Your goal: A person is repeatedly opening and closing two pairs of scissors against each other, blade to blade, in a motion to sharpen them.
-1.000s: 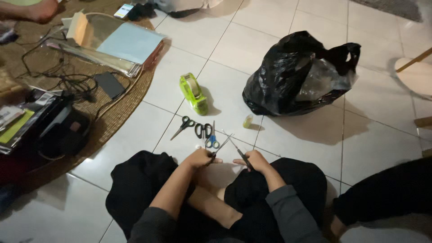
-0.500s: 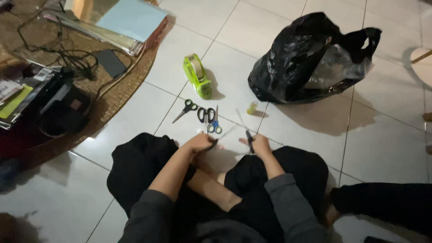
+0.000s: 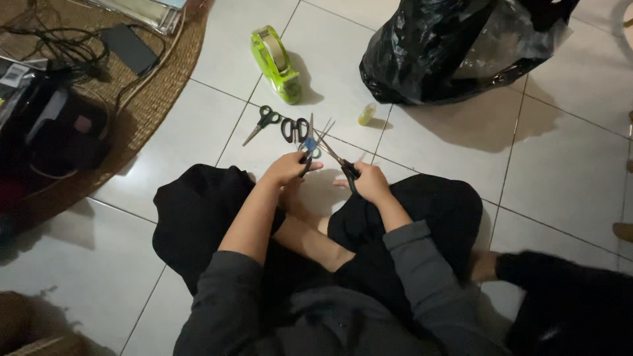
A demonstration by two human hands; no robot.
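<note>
**Two pairs of scissors in hand, cross-legged on the tile floor**

So the person is sitting cross-legged on the white tile floor (image 3: 428,142), dark trousers, grey sleeves, looking straight down at their own hands. The left hand (image 3: 287,168) is closed around the handle of a pair of blue-handled scissors (image 3: 308,142), blades pointing up and away from the body. The right hand (image 3: 369,183) is wrapped around the handle of a black-handled pair (image 3: 335,157), and those blades slant up toward the left, so the two sets of blades cross or nearly cross just above the knuckles. Can't tell whether they actually touch.

Both hands sit just in front of the knees, close together but not touching each other.

On the floor right beyond the hands there's another pair of scissors with dark green handles (image 3: 262,123) lying flat, and just beside it a set of black loops (image 3: 295,126) that look like one more pair. Further out is a lime green tape dispenser (image 3: 275,62), and to its right a small yellowish bottle-like thing (image 3: 366,115), too small to make out. A crumpled black plastic bag (image 3: 455,49) sits near the floor's far right corner. Off to the left a woven round mat (image 3: 155,99) holds a phone (image 3: 128,47) and tangled cables (image 3: 49,39).
</note>
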